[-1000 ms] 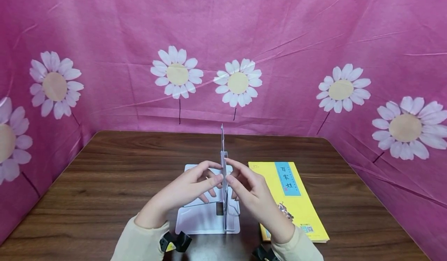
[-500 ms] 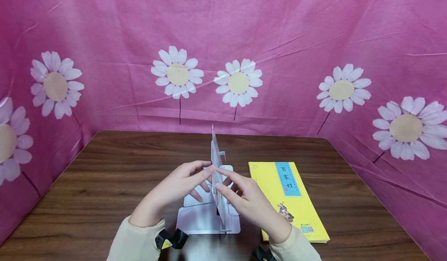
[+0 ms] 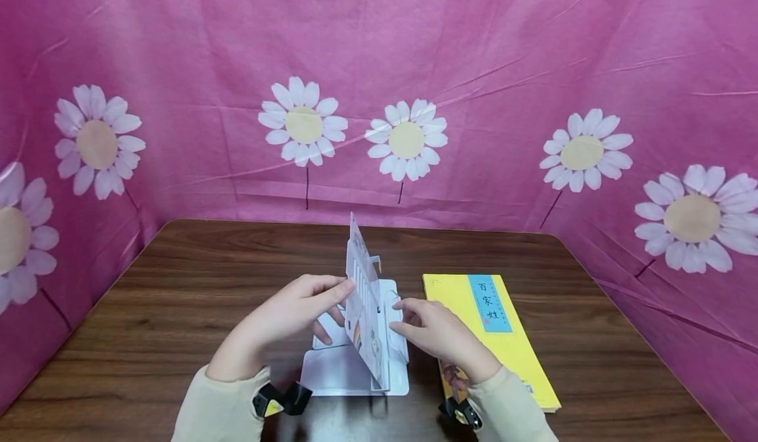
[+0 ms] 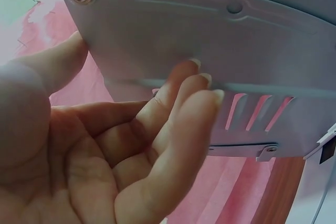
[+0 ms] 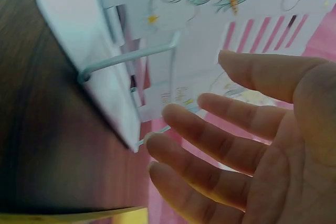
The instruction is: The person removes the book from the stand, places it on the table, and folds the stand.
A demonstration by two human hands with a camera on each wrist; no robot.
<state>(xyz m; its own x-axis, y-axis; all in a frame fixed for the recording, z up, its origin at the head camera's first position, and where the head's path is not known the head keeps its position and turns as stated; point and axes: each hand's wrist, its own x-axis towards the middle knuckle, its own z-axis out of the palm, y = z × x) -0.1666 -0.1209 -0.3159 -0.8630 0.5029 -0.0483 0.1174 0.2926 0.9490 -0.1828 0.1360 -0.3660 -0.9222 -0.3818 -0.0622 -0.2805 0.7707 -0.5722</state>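
A pale metal book stand lies on the table, its slotted panel swung nearly upright. Cartoon pictures cover the panel's right face; its other face is plain with rivets. My left hand holds the panel by its edge. In the left wrist view the thumb passes behind the edge while the fingers lie at the plain side. To the right of the panel, my right hand has its fingers spread and holds nothing. A bent wire arm of the stand juts out near its fingertips.
A yellow book with a blue title strip lies right of the stand, partly under my right forearm. The dark wooden table is backed by a pink cloth with white daisies.
The panel has tilted leftward, so its printed face shows more. My right hand has come off the panel and moved right. My left hand has shifted slightly left with the panel.
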